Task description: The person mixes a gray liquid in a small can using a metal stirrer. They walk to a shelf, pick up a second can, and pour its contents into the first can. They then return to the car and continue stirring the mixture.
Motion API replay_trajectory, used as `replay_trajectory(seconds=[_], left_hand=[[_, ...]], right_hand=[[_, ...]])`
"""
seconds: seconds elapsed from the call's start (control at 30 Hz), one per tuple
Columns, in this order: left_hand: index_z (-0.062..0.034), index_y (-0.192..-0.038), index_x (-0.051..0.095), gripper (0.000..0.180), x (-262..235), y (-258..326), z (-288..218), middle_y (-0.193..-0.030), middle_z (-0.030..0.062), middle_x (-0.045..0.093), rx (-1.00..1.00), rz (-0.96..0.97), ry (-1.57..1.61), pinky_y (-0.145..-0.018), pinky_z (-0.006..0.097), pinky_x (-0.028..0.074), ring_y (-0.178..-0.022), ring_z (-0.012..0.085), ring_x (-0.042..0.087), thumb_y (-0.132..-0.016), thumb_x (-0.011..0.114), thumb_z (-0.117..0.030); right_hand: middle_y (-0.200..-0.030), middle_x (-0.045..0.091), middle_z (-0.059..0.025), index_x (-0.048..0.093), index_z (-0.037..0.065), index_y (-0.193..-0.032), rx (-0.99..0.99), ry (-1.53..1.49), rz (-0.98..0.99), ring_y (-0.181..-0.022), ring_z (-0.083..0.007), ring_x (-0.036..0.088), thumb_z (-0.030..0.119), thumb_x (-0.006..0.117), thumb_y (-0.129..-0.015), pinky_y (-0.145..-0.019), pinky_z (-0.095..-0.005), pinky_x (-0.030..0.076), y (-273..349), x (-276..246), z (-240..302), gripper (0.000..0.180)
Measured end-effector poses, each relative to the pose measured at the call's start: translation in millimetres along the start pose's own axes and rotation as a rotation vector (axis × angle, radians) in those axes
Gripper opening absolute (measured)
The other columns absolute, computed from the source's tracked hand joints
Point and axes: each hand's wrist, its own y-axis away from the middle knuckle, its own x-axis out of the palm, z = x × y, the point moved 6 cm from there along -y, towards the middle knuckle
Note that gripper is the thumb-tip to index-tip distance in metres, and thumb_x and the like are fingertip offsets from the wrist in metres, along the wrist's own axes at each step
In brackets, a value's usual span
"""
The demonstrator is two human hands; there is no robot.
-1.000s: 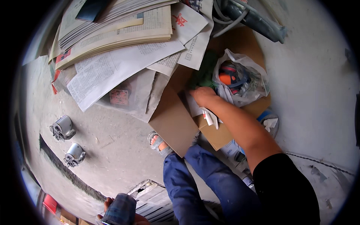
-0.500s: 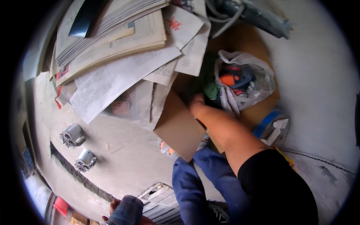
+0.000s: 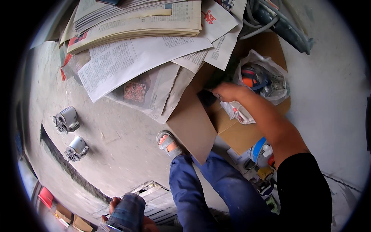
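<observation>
My left hand (image 3: 114,204) is wrapped round a dark blue-grey cylinder (image 3: 129,210) at the lower edge; its kind is not clear. Over at the cardboard box (image 3: 228,120), my right hand (image 3: 228,92) has its fingers curled together at the near part of the opening. Something dark (image 3: 207,97) shows beside these fingertips, but what they grip is largely hidden. Just beyond the hand, a clear plastic bag (image 3: 280,91) in the box holds an orange and dark blue item (image 3: 249,80). A white crumpled wrapper (image 3: 241,113) lies under my right wrist.
Stacked newspapers (image 3: 154,29) and loose sheets overhang the box's left side. A grey power tool (image 3: 286,31) with a cable lies at the far right. Two silver cylinders (image 3: 66,118) stand on the floor at left, near a long groove (image 3: 67,166). Several small items crowd my right leg.
My right hand has come up from deeper in the box, moving right. The view has shifted, showing more items beside my leg. My left hand still holds the cylinder.
</observation>
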Motion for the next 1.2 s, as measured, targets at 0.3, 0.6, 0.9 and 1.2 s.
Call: replay_trajectory(seconds=[0.3,0.6,0.9,1.2], left_hand=[[-0.0039,-0.145,0.007,0.098,-6,8,4,-0.137,0.0245,0.036,0.019,-0.006,0.035,-0.109,0.044,0.027,-0.128,0.0356,0.036,-0.082,0.055,-0.06],[-0.0054,-0.145,0.008,0.097,3,4,-5,-0.136,0.0233,0.037,0.033,-0.019,0.048,-0.109,0.047,0.027,-0.128,0.0356,0.037,-0.08,0.058,-0.058],[-0.0119,-0.146,0.011,0.092,20,-6,-20,-0.143,0.0123,0.032,0.074,0.219,0.044,-0.108,0.047,0.028,-0.132,0.0362,0.03,-0.08,0.063,-0.051],[0.0038,-0.143,0.007,0.086,47,-4,-70,-0.135,0.0262,0.037,0.192,0.151,-0.175,-0.108,0.047,0.029,-0.125,0.0365,0.041,-0.089,0.045,-0.052]], right_hand=[[-0.095,0.065,-0.0156,0.065,0.012,-0.097,0.003,-0.044,0.005,-0.091,-0.0341,0.062,0.009,0.058,-0.072,-0.079,-0.0429,0.049,-10,-11,2,0.026],[-0.08,0.064,-0.0071,0.064,0.009,-0.089,0.566,-1.692,-0.468,-0.071,-0.0223,0.06,0.023,0.056,-0.084,-0.064,-0.0381,0.049,-64,58,7,0.017],[-0.091,0.06,-0.0054,0.06,0.013,-0.096,0.194,-2.787,-0.668,-0.081,-0.0226,0.055,0.032,0.056,-0.083,-0.074,-0.0347,0.045,-132,71,16,0.023],[-0.088,0.059,-0.0029,0.057,0.007,-0.095,0.99,-2.249,-1.481,-0.075,-0.0169,0.056,0.015,0.065,-0.082,-0.06,-0.0355,0.045,-55,100,44,0.018]])
